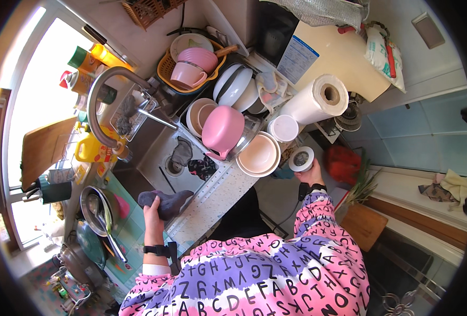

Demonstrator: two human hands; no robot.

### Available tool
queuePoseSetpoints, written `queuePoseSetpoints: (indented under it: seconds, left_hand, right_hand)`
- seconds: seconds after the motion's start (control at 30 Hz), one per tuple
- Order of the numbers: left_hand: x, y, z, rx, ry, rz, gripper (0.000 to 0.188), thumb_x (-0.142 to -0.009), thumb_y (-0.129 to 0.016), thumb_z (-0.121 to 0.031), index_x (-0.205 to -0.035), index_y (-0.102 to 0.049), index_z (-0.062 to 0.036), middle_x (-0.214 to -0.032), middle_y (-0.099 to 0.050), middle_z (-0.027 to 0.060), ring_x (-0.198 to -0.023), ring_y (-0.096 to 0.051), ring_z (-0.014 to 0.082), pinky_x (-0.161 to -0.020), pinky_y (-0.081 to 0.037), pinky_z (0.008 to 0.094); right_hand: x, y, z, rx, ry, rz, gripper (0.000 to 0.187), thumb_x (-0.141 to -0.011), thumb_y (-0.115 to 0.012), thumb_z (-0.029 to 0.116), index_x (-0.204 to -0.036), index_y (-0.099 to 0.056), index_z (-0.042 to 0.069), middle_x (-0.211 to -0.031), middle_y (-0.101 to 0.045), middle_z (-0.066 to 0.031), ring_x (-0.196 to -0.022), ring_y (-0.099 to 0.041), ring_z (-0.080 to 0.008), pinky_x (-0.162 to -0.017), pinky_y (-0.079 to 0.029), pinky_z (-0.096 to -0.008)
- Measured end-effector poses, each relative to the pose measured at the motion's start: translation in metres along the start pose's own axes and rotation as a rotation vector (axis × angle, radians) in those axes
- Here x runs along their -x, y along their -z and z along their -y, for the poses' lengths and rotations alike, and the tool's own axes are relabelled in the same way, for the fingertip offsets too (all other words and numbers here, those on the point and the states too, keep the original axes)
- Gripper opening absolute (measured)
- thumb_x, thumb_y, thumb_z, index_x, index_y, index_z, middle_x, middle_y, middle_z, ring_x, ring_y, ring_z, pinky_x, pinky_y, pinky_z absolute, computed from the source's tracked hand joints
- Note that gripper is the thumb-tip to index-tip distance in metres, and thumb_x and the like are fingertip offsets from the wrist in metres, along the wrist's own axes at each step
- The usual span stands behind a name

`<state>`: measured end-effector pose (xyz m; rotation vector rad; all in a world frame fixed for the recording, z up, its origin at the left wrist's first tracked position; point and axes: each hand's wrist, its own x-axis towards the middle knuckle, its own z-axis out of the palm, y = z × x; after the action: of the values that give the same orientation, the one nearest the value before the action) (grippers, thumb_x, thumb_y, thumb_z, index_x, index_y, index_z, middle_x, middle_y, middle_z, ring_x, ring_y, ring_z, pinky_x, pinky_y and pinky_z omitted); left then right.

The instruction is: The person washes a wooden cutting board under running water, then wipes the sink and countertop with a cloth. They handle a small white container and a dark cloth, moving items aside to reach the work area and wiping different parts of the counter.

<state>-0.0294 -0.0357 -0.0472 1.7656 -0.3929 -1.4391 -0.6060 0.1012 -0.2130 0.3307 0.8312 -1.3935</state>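
Pink-and-purple top [244, 268] fills our lower view, both forearms reaching out from it. Left hand [152, 209]: fingers closed around a grey cloth [175, 204], which bunches by the near-left corner of the sink [148, 158]. Right hand [312, 176]: grasping a round white piece [300, 159] by its near side, grey middle facing up. Can't tell if it's a lid or a shallow cup. It's to the right of the stacked bowls [258, 155], apparently out past the counter [204, 210] edge.

Our read: wipe-down step, cloth ready, round piece picked up, the two well apart. If the cloth is meant for it, next move calls for bringing both hands together, keeping clear of the bowls' rims. Otherwise we'd need a spot to park the piece; that counter strip looks narrow, and the upturned pink pot [223, 126] and bowls crowd its far end.
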Motion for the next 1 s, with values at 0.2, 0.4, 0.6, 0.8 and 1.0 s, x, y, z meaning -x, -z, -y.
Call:
queuePoseSetpoints:
  seconds: [0.2, 0.4, 0.6, 0.8, 1.0]
  left_hand:
    - [-0.002, 0.005, 0.003, 0.004, -0.005, 0.043, 0.029, -0.092, -0.066, -0.012, -0.117, -0.056, -0.0016, -0.11, -0.063, 0.011, -0.099, -0.065, 0.0271, -0.09, -0.054, 0.0426]
    - [-0.003, 0.01, 0.008, 0.011, 0.014, 0.024, 0.027, -0.092, -0.065, -0.012, -0.116, -0.058, -0.0017, -0.109, -0.063, 0.0103, -0.098, -0.065, 0.0262, -0.09, -0.053, 0.041]
    - [-0.005, 0.016, 0.009, 0.011, -0.003, 0.066, 0.028, -0.092, -0.066, -0.012, -0.116, -0.058, -0.0007, -0.11, -0.063, 0.0108, -0.099, -0.064, 0.0262, -0.09, -0.053, 0.0401]
    - [-0.002, 0.018, 0.011, 0.002, 0.002, 0.025, 0.029, -0.091, -0.067, -0.011, -0.116, -0.057, -0.0001, -0.109, -0.064, 0.0106, -0.099, -0.064, 0.0258, -0.089, -0.053, 0.0399]
    - [0.005, 0.017, 0.002, 0.007, -0.036, 0.046, 0.03, -0.09, -0.067, -0.012, -0.116, -0.057, -0.0001, -0.108, -0.064, 0.0104, -0.097, -0.064, 0.0252, -0.088, -0.054, 0.0398]
  right_hand:
    - [0.006, -0.018, -0.005, 0.027, 0.164, -0.075, 0.045, -0.092, -0.055, 0.04, -0.129, -0.054, 0.015, -0.12, -0.061, -0.0064, -0.099, -0.06, -0.0271, -0.074, -0.05, -0.0398]
    - [-0.018, -0.052, -0.021, 1.107, 0.753, -0.368, 0.062, -0.071, -0.081, 0.007, -0.126, -0.052, 0.006, -0.121, -0.06, -0.0159, -0.108, -0.061, -0.0342, -0.092, -0.049, -0.0393]
    - [-0.043, -0.051, -0.017, 1.486, 0.98, -0.503, 0.066, -0.066, -0.083, 0.006, -0.124, -0.053, 0.006, -0.119, -0.059, -0.0201, -0.104, -0.06, -0.0381, -0.091, -0.05, -0.0421]
    - [-0.054, -0.019, -0.008, 1.233, 0.583, -0.461, 0.069, -0.066, -0.083, 0.007, -0.127, -0.053, 0.006, -0.121, -0.058, -0.0162, -0.103, -0.06, -0.0305, -0.09, -0.05, -0.037]
    - [-0.046, -0.015, -0.022, 1.138, 0.656, -0.363, 0.071, -0.073, -0.08, 0.005, -0.137, -0.047, 0.007, -0.124, -0.058, -0.0113, -0.108, -0.059, -0.025, -0.091, -0.048, -0.0333]
